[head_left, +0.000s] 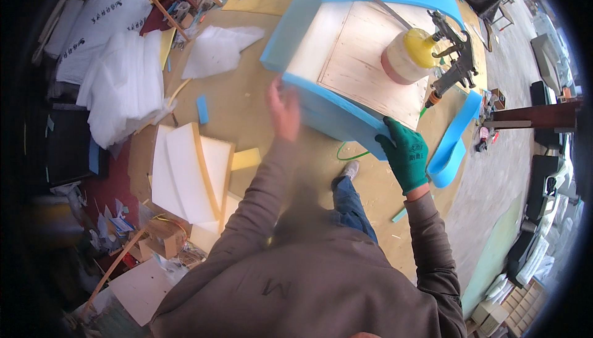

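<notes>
A wooden box-like frame point(346, 54) stands ahead of me, with blue foam sheet along its sides and far edge. My right hand point(404, 153), in a green glove, grips the near right corner of the blue foam panel point(336, 106) on the front side. At that panel's left end is my bare left hand point(284, 112), smeared by motion; whether it touches the foam I cannot tell. On the plywood top sits a spray gun point(454, 54) with a yellow-topped cup point(411, 57). A thin metal strip point(386, 9) lies behind the cup.
A curled blue foam strip point(448, 153) lies to the right. White foam pieces point(188, 171) are on the floor at left, below a pile of white wadding point(123, 79). A green hose point(349, 153) shows under the frame. A brown beam point(537, 116) juts in from the right.
</notes>
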{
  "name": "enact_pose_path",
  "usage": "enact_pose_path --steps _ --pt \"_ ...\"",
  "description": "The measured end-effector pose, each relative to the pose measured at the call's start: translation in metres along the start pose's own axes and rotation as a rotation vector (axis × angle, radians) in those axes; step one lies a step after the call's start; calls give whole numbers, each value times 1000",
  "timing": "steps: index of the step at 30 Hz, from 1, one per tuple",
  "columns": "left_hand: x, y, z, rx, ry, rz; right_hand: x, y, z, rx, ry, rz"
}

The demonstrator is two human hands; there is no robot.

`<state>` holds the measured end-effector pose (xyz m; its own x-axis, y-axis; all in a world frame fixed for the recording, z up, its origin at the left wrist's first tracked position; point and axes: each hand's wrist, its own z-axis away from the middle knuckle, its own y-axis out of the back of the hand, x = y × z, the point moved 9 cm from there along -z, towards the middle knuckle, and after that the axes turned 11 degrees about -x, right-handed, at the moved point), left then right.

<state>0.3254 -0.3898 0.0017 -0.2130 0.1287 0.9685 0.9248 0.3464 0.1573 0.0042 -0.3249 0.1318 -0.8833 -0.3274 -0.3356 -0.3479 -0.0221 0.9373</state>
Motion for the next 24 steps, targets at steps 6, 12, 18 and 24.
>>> enact_pose_path --steps 6,12,18,24 --pt "4 6 7 110 124 -19 21 11 26 56 -73 -18" --pt "-9 -3 2 -1 215 158 38 19 46 137 -98 -73" --pt "-10 -5 1 -10 216 259 51 18 53 212 -172 -58" --pt "-21 0 -2 -40 258 251 60 13 51 281 -226 -89"
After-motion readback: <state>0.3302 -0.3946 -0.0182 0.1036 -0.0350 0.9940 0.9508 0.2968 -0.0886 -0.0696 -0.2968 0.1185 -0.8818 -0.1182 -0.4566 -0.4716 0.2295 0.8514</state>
